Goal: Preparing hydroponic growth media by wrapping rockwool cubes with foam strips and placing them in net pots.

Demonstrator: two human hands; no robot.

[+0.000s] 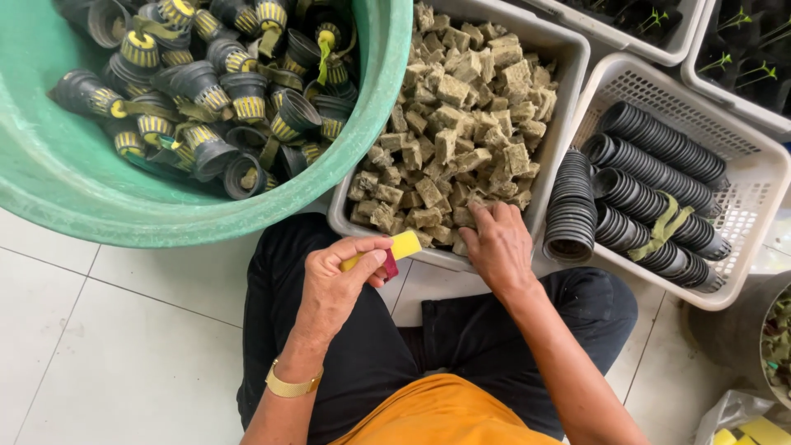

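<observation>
The green tub [74, 177] is the biggest thing here, up left of the crate [568, 58]; it holds a heap of small black net pots with yellow sponge plugs [214, 91], some with green strips sticking out. The crate itself, white and rectangular, is piled with tan, rough-cut cubes [457, 124] that look like growing medium. Right of the crate sits a slotted white basket [741, 173] holding long nested stacks of empty black pots [651, 173], lying on their sides. More white trays with small green seedlings [737, 62] lie beyond the crate, at the upper right. All of it rests on a pale tiled floor [107, 354], not a desk, with the person seated behind the crate's near edge.

The right hand [498, 247] lies palm down on the cubes at the crate's near edge, fingers curled in among them; whether it has closed on one cannot be told. The left hand [342, 276], just left of that crate edge, pinches a yellow sponge piece [404, 244] between thumb and fingers, with something dark red [390, 265] tucked beneath it.

The sponge looks very light, soft and squashy, so a gentle pinch across its flat sides should do; squeezing hard would likely deform it. The cubes look light, crumbly and perhaps damp, best taken by two opposite faces with fingertips, since edges would probably shed bits.
</observation>
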